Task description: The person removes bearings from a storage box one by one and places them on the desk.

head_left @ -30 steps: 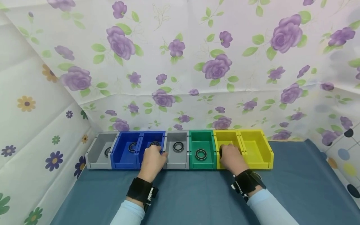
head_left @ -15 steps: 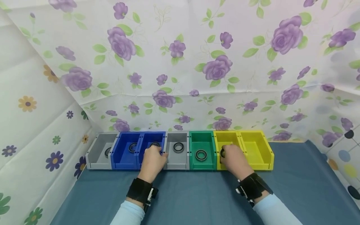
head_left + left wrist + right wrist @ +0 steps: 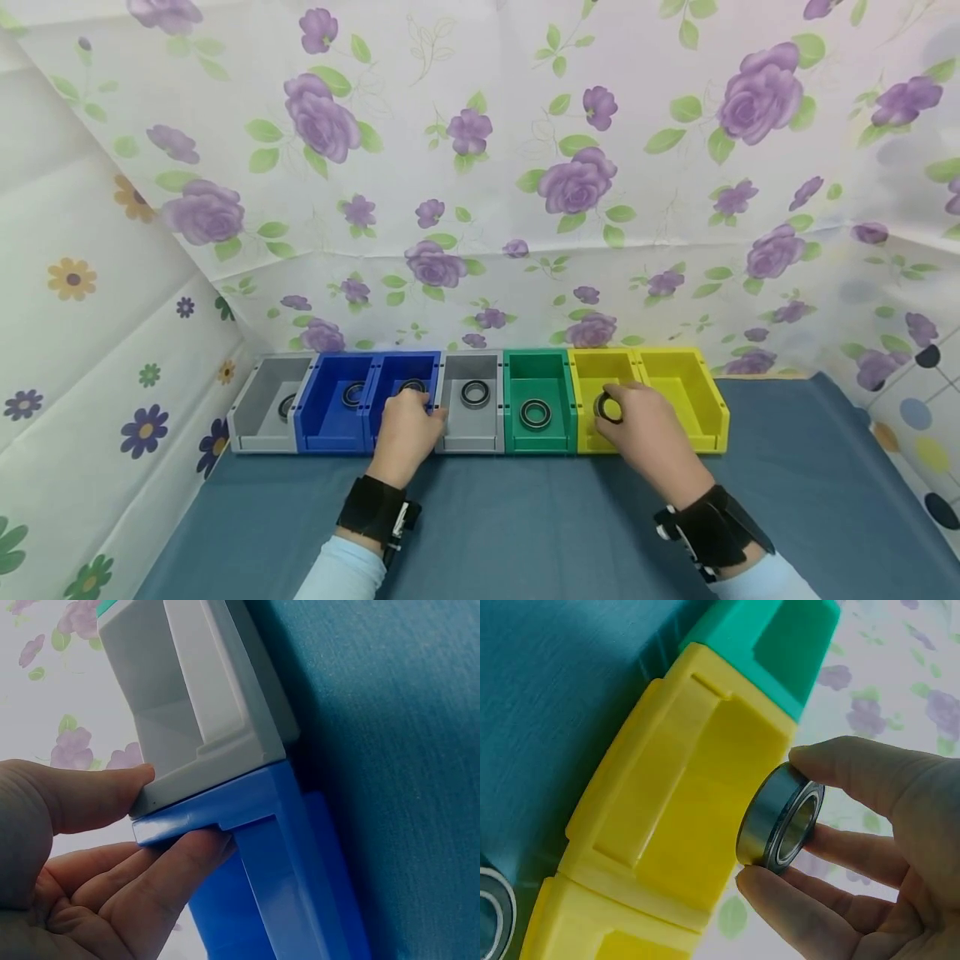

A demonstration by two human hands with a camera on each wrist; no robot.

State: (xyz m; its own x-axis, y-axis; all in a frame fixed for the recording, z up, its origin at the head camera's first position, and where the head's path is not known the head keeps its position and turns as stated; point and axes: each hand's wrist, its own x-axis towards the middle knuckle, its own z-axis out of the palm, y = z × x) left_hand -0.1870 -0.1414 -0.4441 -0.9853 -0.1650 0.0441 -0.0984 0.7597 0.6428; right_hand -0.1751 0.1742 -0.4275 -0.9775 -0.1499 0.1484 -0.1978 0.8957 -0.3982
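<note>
My right hand (image 3: 652, 429) pinches a ball bearing (image 3: 776, 821) between thumb and fingertips, over the left yellow bin (image 3: 603, 362). In the right wrist view the bearing is tilted, its shiny outer ring facing the bin. My left hand (image 3: 408, 429) grips the adjoining walls of the right blue bin (image 3: 270, 787) and the middle grey bin (image 3: 217, 675), thumb on the grey side and fingers inside the blue. Partly behind that hand, a bearing (image 3: 412, 385) lies in the blue bin. Other bearings lie in the middle grey bin (image 3: 475, 393) and the green bin (image 3: 536, 354).
Left of my left hand, another blue bin (image 3: 337, 429) and a grey bin (image 3: 258, 437) hold one bearing each. A second yellow bin (image 3: 693, 417) ends the row at right. One more bearing (image 3: 496, 915) shows on the blue tablecloth (image 3: 517, 525). Floral sheeting (image 3: 660, 217) hangs behind.
My right hand has moved right and back toward me, bringing the bearing away from the left side of the left yellow bin. My left hand stays in place.
</note>
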